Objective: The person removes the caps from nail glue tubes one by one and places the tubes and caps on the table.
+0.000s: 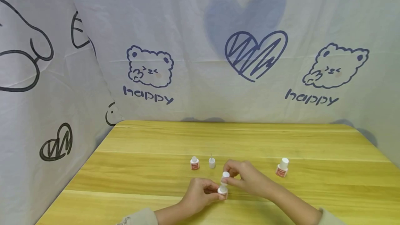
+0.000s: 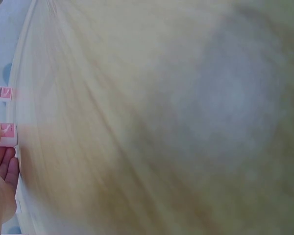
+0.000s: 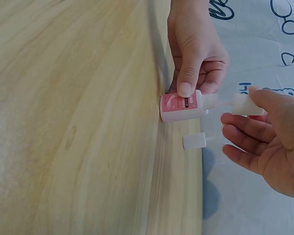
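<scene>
From my remote seat I see the left hand point(image 1: 197, 194) pinching a small bottle point(image 1: 222, 190) upright on the table point(image 1: 134, 180), right hand point(image 1: 247, 177) pinching a white cap point(image 1: 225, 174) just above, loose cap point(image 1: 211, 163) and two others point(image 1: 194, 164) behind.

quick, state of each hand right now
Left hand: holding a small white bottle with a pinkish-red label.
Right hand: pinching a white cylindrical cap.
</scene>
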The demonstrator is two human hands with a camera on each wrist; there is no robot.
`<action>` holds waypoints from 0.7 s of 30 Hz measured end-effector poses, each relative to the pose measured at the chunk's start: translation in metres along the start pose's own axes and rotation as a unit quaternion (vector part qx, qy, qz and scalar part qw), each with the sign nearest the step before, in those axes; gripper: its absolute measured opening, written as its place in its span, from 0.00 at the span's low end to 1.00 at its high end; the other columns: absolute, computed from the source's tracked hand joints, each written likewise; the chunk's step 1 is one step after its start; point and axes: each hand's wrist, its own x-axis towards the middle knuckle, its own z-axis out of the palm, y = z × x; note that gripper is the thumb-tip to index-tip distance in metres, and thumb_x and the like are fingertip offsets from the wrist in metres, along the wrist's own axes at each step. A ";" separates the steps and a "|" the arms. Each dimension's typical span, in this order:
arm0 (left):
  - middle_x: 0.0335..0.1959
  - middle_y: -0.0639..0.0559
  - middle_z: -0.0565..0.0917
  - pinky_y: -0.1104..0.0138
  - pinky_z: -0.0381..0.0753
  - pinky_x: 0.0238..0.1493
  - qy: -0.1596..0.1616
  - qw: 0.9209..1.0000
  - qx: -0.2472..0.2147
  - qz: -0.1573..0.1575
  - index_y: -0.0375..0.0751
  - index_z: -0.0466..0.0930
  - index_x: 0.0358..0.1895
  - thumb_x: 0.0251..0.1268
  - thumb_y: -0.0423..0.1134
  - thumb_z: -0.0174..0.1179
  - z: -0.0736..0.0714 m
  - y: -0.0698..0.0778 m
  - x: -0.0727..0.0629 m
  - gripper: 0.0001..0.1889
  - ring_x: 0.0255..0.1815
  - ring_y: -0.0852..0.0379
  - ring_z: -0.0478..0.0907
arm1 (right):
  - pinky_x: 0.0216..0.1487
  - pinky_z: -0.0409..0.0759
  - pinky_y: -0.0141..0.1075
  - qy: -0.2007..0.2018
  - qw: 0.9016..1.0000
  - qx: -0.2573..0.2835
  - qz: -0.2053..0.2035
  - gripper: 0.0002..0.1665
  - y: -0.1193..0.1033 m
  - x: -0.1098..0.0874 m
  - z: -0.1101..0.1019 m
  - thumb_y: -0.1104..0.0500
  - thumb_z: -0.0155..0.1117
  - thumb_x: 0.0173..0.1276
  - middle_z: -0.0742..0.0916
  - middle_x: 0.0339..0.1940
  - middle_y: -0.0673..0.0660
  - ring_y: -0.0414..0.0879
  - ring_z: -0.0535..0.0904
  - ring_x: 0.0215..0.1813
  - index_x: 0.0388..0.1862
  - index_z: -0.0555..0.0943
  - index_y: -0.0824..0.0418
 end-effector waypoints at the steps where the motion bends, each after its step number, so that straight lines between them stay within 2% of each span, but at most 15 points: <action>1: 0.30 0.41 0.87 0.79 0.81 0.32 0.000 1.000 0.000 0.001 0.31 0.85 0.32 0.49 0.32 0.68 0.000 0.000 0.000 0.08 0.30 0.69 0.82 | 0.43 0.81 0.33 -0.002 1.000 0.006 0.002 0.07 0.000 0.000 0.000 0.56 0.60 0.66 0.86 0.35 0.51 0.42 0.83 0.41 0.36 0.75 0.58; 4: 0.30 0.41 0.87 0.79 0.80 0.32 0.000 1.000 -0.004 -0.001 0.31 0.85 0.32 0.49 0.32 0.68 0.000 0.000 0.000 0.08 0.30 0.68 0.83 | 0.42 0.81 0.32 -0.001 1.000 0.014 0.000 0.06 0.000 0.000 -0.001 0.59 0.63 0.64 0.86 0.33 0.51 0.38 0.82 0.39 0.35 0.75 0.59; 10: 0.30 0.41 0.87 0.80 0.80 0.31 0.003 1.000 -0.001 0.004 0.31 0.85 0.32 0.49 0.33 0.69 0.000 0.000 0.001 0.08 0.30 0.68 0.82 | 0.40 0.82 0.32 -0.001 1.000 -0.012 -0.014 0.06 0.000 0.003 -0.005 0.64 0.65 0.60 0.85 0.31 0.50 0.32 0.79 0.35 0.35 0.77 0.61; 15: 0.30 0.41 0.87 0.79 0.80 0.31 0.000 1.000 -0.005 0.003 0.31 0.85 0.32 0.49 0.33 0.68 0.000 0.000 0.001 0.08 0.30 0.69 0.82 | 0.42 0.81 0.33 -0.021 1.000 -0.018 0.000 0.05 -0.002 0.003 -0.009 0.65 0.65 0.59 0.85 0.30 0.48 0.31 0.78 0.36 0.34 0.78 0.60; 21: 0.30 0.40 0.87 0.79 0.80 0.31 -0.002 1.000 -0.008 0.002 0.30 0.85 0.33 0.49 0.32 0.68 -0.001 0.000 0.000 0.09 0.29 0.67 0.83 | 0.35 0.80 0.30 -0.030 0.999 -0.028 -0.002 0.05 -0.003 0.003 -0.011 0.66 0.66 0.57 0.84 0.27 0.47 0.29 0.74 0.32 0.30 0.78 0.58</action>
